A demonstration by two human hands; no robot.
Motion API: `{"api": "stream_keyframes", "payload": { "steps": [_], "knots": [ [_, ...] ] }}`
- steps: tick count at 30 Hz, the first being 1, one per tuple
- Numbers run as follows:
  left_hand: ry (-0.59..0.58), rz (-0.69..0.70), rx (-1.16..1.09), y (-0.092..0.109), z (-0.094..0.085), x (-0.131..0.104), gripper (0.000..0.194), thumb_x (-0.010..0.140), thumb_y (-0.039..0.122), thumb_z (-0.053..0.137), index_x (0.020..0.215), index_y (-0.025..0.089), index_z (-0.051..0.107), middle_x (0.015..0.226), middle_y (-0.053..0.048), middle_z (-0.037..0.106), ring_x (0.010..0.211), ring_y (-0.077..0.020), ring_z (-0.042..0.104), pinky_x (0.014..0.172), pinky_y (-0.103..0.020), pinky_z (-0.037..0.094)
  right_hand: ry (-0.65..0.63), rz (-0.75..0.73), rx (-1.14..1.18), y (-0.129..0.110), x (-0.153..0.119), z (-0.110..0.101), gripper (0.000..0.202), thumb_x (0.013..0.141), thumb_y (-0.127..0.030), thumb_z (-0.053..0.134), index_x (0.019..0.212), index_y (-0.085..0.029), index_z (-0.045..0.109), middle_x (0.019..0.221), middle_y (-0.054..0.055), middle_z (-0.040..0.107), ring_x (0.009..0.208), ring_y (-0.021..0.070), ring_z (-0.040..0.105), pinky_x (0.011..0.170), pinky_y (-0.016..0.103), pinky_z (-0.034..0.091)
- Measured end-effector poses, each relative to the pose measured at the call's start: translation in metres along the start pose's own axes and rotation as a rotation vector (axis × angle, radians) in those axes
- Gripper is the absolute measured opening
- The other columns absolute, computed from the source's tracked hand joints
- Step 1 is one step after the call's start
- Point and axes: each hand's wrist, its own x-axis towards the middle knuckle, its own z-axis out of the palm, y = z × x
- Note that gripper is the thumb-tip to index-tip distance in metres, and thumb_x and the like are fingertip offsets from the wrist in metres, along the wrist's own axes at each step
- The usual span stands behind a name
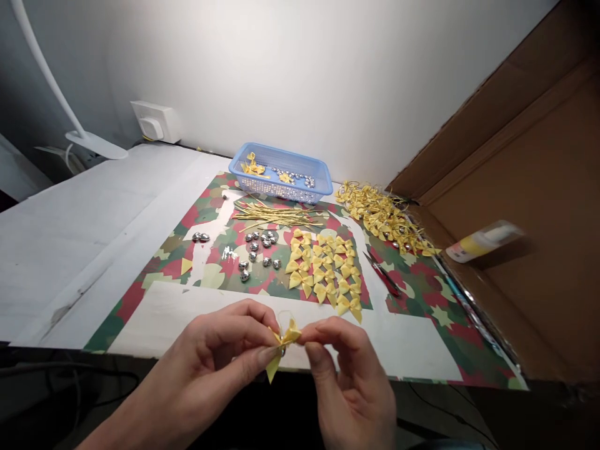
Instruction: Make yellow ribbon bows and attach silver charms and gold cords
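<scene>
Close to the table's front edge, my left hand (218,353) pinches a yellow ribbon bow (291,332) between thumb and fingers. A thin gold loop stands up from the bow, and a small silvery bit shows beneath its middle. My right hand (354,375) has its fingers curled, the fingertips closed at the bow's right side; the exact grip is partly hidden. Beyond my hands, yellow bows (324,269) lie in three columns. Several silver jingle bells (253,256) are scattered to their left, with a bundle of gold cords (276,214) behind.
A blue basket (281,195) with bows and bells stands by the wall. Right of it is a heap of yellow bows with cords (375,209). Scissors (384,275) lie right of the columns. A bottle (485,242) is beside the cardboard wall (525,187); a lamp (96,145) is at left.
</scene>
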Motion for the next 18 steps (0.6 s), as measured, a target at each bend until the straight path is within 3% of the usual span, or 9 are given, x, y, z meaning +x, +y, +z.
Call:
{"api": "stream_keyframes", "payload": {
  "steps": [2,4,7,9,12,16,18],
  "knots": [
    [-0.013,0.026,0.064,0.002,-0.001,-0.001,0.021,0.097,0.024,0.064,0.082,0.023,0.078,0.096,-0.003,0.062,0.087,-0.0173,0.058,0.077,-0.025,0.047,-0.090,-0.054,-0.030,-0.003,0.009,-0.010,0.030,0.102,-0.013,0.052,0.117,-0.035,0.065,0.116,0.000,0.069,0.112,0.0160,0.064,0.095,0.026,0.052],
    [-0.047,0.058,0.103,0.004,-0.002,-0.001,0.021,0.098,0.022,0.062,0.083,0.023,0.077,0.096,-0.003,0.062,0.086,-0.0172,0.058,0.077,-0.025,0.047,-0.278,-0.065,-0.035,-0.007,0.021,-0.018,0.033,0.104,-0.018,0.049,0.127,-0.037,0.062,0.135,0.002,0.061,0.129,0.0195,0.055,0.107,0.033,0.047],
    [-0.076,0.083,0.142,0.007,-0.004,-0.001,0.021,0.098,0.020,0.060,0.084,0.023,0.075,0.096,-0.003,0.061,0.087,-0.0177,0.059,0.077,-0.025,0.047,-0.523,-0.028,-0.028,-0.011,0.035,-0.022,0.030,0.105,-0.022,0.050,0.130,-0.035,0.061,0.124,0.002,0.066,0.118,0.0182,0.061,0.102,0.031,0.048],
    [-0.053,0.087,0.171,0.007,-0.006,-0.001,0.021,0.099,0.020,0.059,0.085,0.023,0.075,0.097,-0.003,0.061,0.087,-0.0173,0.059,0.076,-0.025,0.047,-0.515,-0.004,-0.042,-0.011,0.039,-0.020,0.026,0.103,-0.020,0.052,0.123,-0.032,0.064,0.108,0.001,0.069,0.100,0.0161,0.065,0.091,0.028,0.051],
    [0.006,0.090,0.187,0.005,-0.007,-0.001,0.021,0.098,0.020,0.059,0.087,0.025,0.077,0.099,-0.003,0.060,0.090,-0.0176,0.059,0.078,-0.025,0.048,-0.423,0.023,-0.066,-0.010,0.035,-0.012,0.018,0.101,-0.019,0.056,0.114,-0.028,0.066,0.098,0.000,0.068,0.089,0.0152,0.065,0.081,0.027,0.050],
    [0.059,0.061,0.121,0.001,-0.007,0.000,0.021,0.098,0.021,0.062,0.088,0.026,0.080,0.115,-0.005,0.061,0.116,-0.0238,0.057,0.096,-0.029,0.047,-0.327,0.021,-0.066,-0.010,0.023,-0.002,0.014,0.102,-0.019,0.054,0.107,-0.025,0.065,0.090,0.001,0.066,0.081,0.0161,0.063,0.074,0.028,0.051],
    [0.061,0.027,0.061,-0.001,-0.005,0.000,0.019,0.097,0.024,0.065,0.087,0.027,0.081,0.120,-0.006,0.062,0.125,-0.0270,0.054,0.098,-0.030,0.047,-0.238,-0.026,-0.079,-0.010,0.019,0.002,0.015,0.101,-0.016,0.054,0.107,-0.025,0.063,0.090,0.001,0.064,0.079,0.0159,0.062,0.073,0.028,0.051]
  ]
}}
